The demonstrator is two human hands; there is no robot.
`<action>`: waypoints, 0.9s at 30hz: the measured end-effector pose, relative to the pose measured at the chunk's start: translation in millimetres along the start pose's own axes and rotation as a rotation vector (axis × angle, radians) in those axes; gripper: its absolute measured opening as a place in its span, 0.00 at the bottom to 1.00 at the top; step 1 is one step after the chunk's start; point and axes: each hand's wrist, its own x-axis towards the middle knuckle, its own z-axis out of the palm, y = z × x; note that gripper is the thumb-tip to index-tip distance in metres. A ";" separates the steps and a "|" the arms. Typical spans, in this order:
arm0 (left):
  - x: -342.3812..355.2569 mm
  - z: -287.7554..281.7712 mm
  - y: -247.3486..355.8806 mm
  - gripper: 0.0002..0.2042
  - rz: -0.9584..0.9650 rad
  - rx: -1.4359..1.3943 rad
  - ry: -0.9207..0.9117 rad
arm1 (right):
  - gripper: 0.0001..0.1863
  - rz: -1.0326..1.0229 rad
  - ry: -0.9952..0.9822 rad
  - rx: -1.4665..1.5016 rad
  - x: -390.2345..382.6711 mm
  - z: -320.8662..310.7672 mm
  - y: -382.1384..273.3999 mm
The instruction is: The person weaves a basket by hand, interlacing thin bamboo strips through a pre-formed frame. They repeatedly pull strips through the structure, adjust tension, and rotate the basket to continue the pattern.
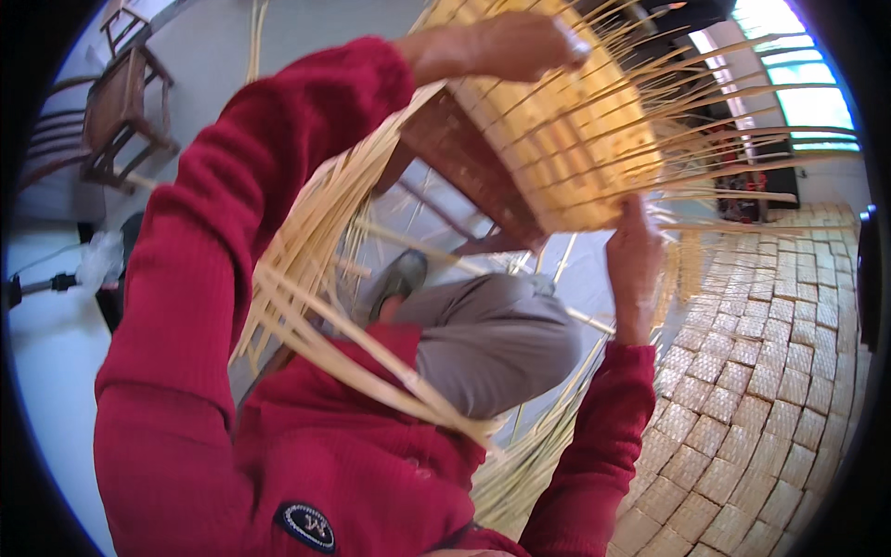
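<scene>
A partly woven basket (566, 139) of yellow bamboo-like strips is tilted in front of me, with long loose strip ends (724, 121) fanning out to the right. Across its upper part lies my left hand (520, 46), its fingers curled closed against the weave; something white shows at the fingertips, and whatever they pinch is hidden. My right hand (637, 260) grips the basket's lower right edge, thumb up against the weave. Under the basket stands a dark reddish-brown wooden stool (464, 153).
Long split strips (320, 223) lie in a bundle left of my legs, some crossing my lap. More thin strips (529, 469) lie by my right forearm. Rows of stacked woven squares (742, 371) cover the right side. A wooden chair (121, 111) stands at the far left.
</scene>
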 end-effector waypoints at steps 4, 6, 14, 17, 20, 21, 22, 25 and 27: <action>-12.7 4.1 1.1 0.12 0.096 0.070 0.161 | 0.07 -0.055 0.008 0.014 -2.2 -3.5 -0.7; -21.6 -8.2 20.1 0.16 -0.003 -0.018 0.221 | 0.09 -0.009 -0.031 0.021 -4.2 -4.7 2.8; -173.6 -2.5 13.2 0.07 -0.391 -0.153 0.067 | 0.12 0.073 -0.091 0.130 -7.0 -6.6 26.1; -277.0 30.9 18.5 0.12 -0.719 -0.111 -0.462 | 0.11 0.071 -0.139 0.111 -10.1 -11.4 41.4; -421.8 90.6 22.9 0.11 -1.115 -0.495 -0.825 | 0.13 -0.264 0.118 0.100 -5.6 -7.7 36.9; -451.2 97.5 32.2 0.10 -1.114 -0.402 -0.879 | 0.16 -0.245 0.133 0.006 -7.4 -8.5 30.5; -475.4 103.4 43.2 0.10 -1.111 -0.313 -0.932 | 0.17 -0.175 0.121 0.014 -11.2 -10.4 25.5; -527.4 137.3 71.2 0.09 -1.548 -0.270 -0.373 | 0.19 -0.068 0.114 0.053 -23.2 -16.4 25.8; -536.7 154.7 85.3 0.10 -1.561 -0.123 -0.270 | 0.20 -0.140 0.152 0.104 -28.4 -16.6 34.3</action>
